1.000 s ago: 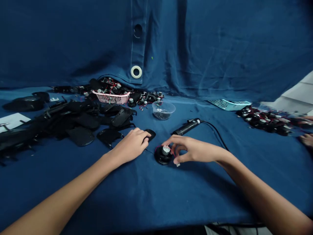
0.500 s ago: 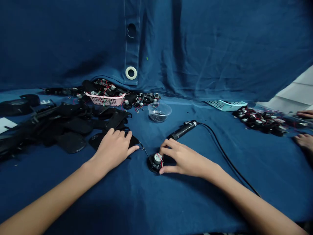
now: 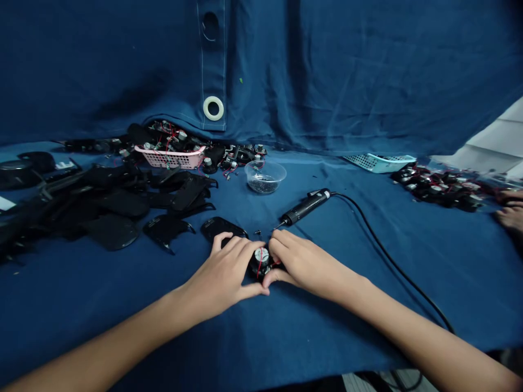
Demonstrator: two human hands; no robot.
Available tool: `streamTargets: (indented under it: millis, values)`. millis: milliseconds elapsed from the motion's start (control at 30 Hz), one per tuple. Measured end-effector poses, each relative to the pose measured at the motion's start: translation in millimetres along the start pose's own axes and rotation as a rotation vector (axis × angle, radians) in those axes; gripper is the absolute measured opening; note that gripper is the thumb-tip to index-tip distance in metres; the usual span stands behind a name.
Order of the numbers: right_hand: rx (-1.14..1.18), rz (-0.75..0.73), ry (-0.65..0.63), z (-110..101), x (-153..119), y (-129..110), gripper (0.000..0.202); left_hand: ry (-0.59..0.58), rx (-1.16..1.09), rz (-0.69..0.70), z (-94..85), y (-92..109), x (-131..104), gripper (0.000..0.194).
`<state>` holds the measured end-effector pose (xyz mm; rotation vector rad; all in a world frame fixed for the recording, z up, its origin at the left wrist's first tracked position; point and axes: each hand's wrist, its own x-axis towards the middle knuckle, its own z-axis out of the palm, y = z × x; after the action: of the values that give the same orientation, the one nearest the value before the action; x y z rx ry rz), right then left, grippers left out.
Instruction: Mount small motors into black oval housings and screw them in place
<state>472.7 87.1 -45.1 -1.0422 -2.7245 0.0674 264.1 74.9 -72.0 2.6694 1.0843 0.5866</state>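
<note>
A small black motor assembly (image 3: 261, 255) with a round silver motor and red wires sits on the blue cloth between my hands. My left hand (image 3: 223, 277) curves around its left side, fingers behind and thumb in front, gripping it. On the other side my right hand (image 3: 304, 264) is closed, thumb and fingers pinched at the assembly's right edge by a red wire; the fingers partly hide the contact. Just behind my left fingers lies a black plastic cover (image 3: 224, 226). A tiny dark piece (image 3: 257, 232) rests behind the assembly. The electric screwdriver (image 3: 306, 207) lies beyond my right hand.
Black plastic shells (image 3: 114, 218) are heaped at left. Behind them stands a pink basket (image 3: 171, 159) of motor parts. A clear bowl (image 3: 265, 173) holds small dark bits. At right are a teal basket (image 3: 379, 163), piled assemblies (image 3: 441, 188) and another person's hand (image 3: 512, 215). A cable (image 3: 379, 256) trails rightward.
My left hand has moved right from the black cover onto the motor assembly. My right fingers have closed in a pinch at its edge. The view has shifted slightly.
</note>
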Motion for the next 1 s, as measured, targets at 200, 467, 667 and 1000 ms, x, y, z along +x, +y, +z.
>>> streamTargets:
  millis: [200,467,667,1000]
  values:
    - [0.240,0.130,-0.052,-20,-8,5,0.042,0.105,0.008,-0.030,-5.7,4,3,0.037]
    - [-0.211,0.186,-0.042,-30,-17,20,0.055,0.106,0.053,-0.076,-0.1,-4,8,0.053]
    - [0.034,0.079,0.179,-24,-7,1,0.063,0.071,-0.119,0.033,-23.0,-16,6,0.061]
    - [0.352,0.067,0.173,-7,-1,-2,0.026,-0.068,0.199,-0.027,-17.9,-42,7,0.064]
